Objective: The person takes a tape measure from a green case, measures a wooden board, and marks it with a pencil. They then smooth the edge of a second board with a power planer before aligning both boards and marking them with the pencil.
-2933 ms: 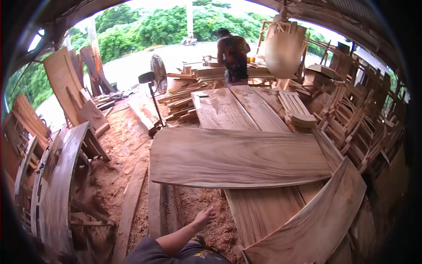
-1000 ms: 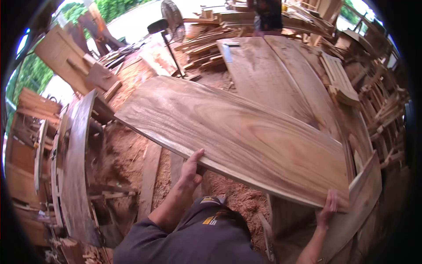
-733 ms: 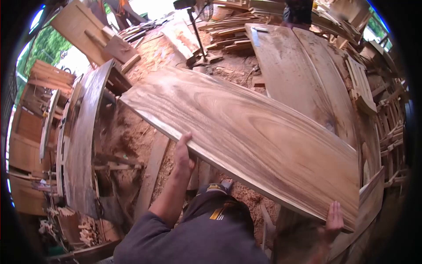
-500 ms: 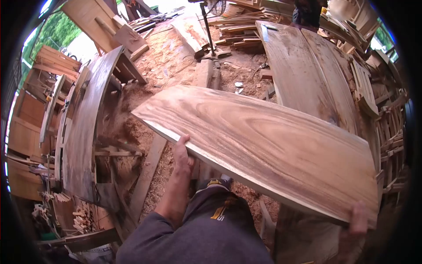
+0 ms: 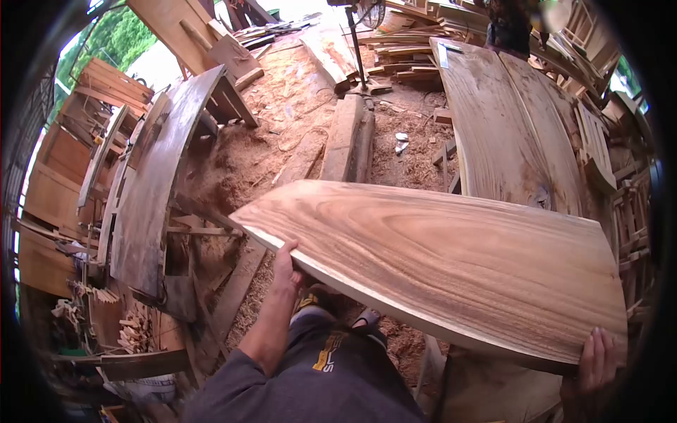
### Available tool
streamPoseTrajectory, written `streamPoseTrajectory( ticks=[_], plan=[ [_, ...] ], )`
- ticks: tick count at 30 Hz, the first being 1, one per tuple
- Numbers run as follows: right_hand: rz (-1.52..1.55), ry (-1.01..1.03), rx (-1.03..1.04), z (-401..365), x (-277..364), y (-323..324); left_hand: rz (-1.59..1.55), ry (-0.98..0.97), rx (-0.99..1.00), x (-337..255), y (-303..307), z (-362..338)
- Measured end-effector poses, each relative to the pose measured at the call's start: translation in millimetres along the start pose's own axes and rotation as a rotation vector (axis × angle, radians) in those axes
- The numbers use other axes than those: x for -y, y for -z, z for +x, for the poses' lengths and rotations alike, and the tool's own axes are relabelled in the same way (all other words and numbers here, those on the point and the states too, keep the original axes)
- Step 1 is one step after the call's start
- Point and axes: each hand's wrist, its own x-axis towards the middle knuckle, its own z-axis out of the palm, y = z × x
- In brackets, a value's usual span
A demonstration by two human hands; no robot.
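Observation:
A long, thick wooden slab (image 5: 451, 261) with swirling brown grain and a pale near edge lies across my body, held off the floor. My left hand (image 5: 285, 268) is closed on its near edge toward the left end, thumb against the edge and the fingers partly hidden underneath. At the near right corner my right hand (image 5: 598, 361) grips the slab, with its fingertips on the top face and the palm below. The slab's left end is cut to a slanted point.
Two wooden beams (image 5: 343, 141) lie on the sawdust-covered floor (image 5: 282, 106) ahead. Wide planks (image 5: 493, 127) rest at the right. A dark tabletop (image 5: 155, 197) stands at the left. A pedestal fan (image 5: 356, 49) and a person (image 5: 509, 28) are at the back.
The slab and both hands sit lower and slightly farther right in view. The surroundings have shifted right, and more of the beams shows beyond the slab. Both hands keep their grip.

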Motion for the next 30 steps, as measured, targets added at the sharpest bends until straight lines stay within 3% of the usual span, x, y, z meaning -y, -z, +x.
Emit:
streamPoseTrajectory(
  ticks=[5,9,11,15,18,22,23,30],
  plan=[
    [0.015,-0.024,0.032,13.3,15.8,11.2,0.001,0.023,0.009,6.8,37.1,22.4],
    [0.052,-0.038,-0.028,49.6,53.7,39.6,0.084,0.03,0.011,-23.6,44.2,46.3],
    [0.11,0.005,0.034,82.9,84.2,67.5,0.225,0.081,-0.075,-54.7,48.3,69.5],
    [0.214,-0.101,0.229,129.1,169.4,122.2,0.239,0.154,0.118,-113.6,66.1,127.0],
    [0.16,-0.165,0.259,151.9,251.8,138.3,0.384,0.21,-0.021,-148.4,102.1,193.9],
    [0.315,-0.362,0.577,180.6,350.0,185.8,0.567,0.265,0.013,-195.9,119.2,234.6],
    [0.345,-0.418,0.704,186.3,368.7,198.3,0.587,0.336,-0.028,-196.2,149.4,274.9],
    [0.715,-0.832,1.16,158.0,480.7,207.1,1.025,0.192,-0.124,-222.5,149.4,260.4]
  ],
)
